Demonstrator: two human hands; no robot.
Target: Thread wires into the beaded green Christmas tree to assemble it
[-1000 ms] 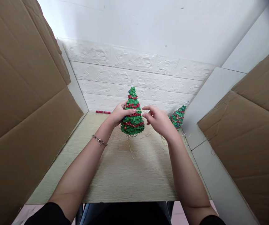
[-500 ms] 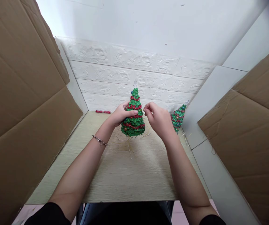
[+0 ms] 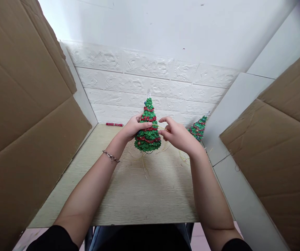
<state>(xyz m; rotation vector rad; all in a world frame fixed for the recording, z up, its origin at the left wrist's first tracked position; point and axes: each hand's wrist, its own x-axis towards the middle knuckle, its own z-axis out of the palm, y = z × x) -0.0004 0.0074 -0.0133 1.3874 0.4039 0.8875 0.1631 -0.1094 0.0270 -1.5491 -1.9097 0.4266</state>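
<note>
A small green Christmas tree with red garlands and a clear tip stands upright in the middle. My left hand is wrapped round its left side, the thumb lying across the front. A thin yellow cord runs from under that thumb toward my right hand. The right hand is just right of the tree, its index finger and thumb apart and its other fingers curled; the cord passes among them. Whether those curled fingers grip it cannot be made out. Pale thin cords hang below the tree onto the table.
A second, similar tree leans at the back right, with loose thin cords near it. A red pen-like object lies at the table's back left. Cardboard sheets flank the table, with a white brick-patterned wall behind.
My right thumb and index finger have come apart, and the hand has moved slightly right and down. More of the yellow cord shows between the hands. The left hand still holds the tree.
</note>
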